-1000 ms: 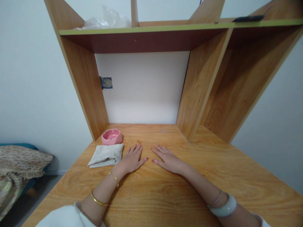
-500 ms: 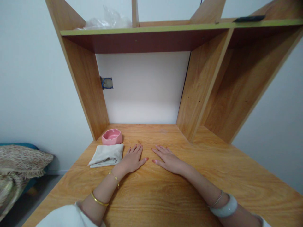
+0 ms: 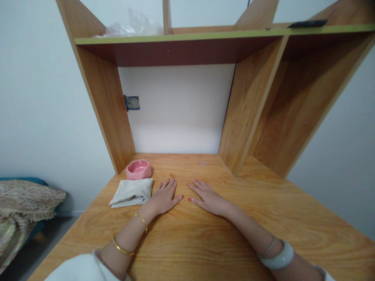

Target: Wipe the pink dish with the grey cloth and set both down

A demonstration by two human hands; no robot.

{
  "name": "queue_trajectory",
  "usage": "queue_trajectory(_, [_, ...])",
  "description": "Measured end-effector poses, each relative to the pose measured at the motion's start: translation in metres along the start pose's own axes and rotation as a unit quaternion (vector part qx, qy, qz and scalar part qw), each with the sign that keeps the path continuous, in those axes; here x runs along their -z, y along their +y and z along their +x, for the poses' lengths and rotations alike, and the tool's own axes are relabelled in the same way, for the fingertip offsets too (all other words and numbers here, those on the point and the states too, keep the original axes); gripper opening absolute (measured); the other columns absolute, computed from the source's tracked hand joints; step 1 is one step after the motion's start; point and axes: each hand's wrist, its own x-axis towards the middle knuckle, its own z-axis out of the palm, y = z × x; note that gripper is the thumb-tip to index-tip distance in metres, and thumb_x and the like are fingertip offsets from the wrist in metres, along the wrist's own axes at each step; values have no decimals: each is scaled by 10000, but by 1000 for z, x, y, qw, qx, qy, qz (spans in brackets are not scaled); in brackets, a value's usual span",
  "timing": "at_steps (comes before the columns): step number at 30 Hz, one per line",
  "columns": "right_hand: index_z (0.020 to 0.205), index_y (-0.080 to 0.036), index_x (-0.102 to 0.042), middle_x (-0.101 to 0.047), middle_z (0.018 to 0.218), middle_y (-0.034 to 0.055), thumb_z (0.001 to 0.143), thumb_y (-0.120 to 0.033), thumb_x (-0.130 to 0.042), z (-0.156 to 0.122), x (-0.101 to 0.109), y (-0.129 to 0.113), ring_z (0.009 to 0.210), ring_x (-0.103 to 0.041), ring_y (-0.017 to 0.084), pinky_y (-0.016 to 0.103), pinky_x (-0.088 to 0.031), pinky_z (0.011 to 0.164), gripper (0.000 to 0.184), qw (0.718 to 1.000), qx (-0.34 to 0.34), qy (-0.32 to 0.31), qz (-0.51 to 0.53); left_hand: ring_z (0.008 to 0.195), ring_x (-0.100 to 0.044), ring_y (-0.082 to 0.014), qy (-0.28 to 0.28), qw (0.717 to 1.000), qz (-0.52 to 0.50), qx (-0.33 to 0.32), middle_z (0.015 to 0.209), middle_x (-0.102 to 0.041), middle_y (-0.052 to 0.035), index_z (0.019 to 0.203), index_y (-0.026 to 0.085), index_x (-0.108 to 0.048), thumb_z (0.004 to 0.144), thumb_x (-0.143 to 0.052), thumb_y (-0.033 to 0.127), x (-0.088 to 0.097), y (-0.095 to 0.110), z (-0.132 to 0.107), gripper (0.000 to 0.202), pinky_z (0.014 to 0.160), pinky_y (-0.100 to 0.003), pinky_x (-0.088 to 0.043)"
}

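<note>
Cloth point(image 3: 131, 192): pale, folded | left hand point(image 3: 165, 198), right hand point(image 3: 208, 199): grip spread flat, empty, on wood-grained desk point(image 3: 190, 242)

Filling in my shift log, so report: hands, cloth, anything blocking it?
Left hand and right hand palm-down on desk, holding nothing. Folded cloth beside left hand, contact unclear. Pink dish close behind cloth, not covering it.

Wood-grain hutch point(image 3: 101, 109) along the rear edge of the tabletop point(image 3: 193, 246), with a green-edged shelf point(image 3: 187, 50) and an open wiring box point(image 3: 134, 103) at back. Pale walls point(image 3: 43, 86) flank it under soft light; beyond the tabletop's left edge, dark floor point(image 3: 55, 230) and a fringed throw point(image 3: 26, 197).
</note>
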Motion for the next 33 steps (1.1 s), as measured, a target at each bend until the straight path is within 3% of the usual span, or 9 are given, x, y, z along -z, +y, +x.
queue_trajectory(33, [1359,-168,-243,-189,1422,124,807,-628,-238,0,1,0,1306,-129,250,433,-95,1045,718,1000,0,-8,-4,1312,-74,-247,0,1000,-3,3,1418,-149,-138,1353,60,-200,839,-202,550,0,0,1,711,1041,-415,-103])
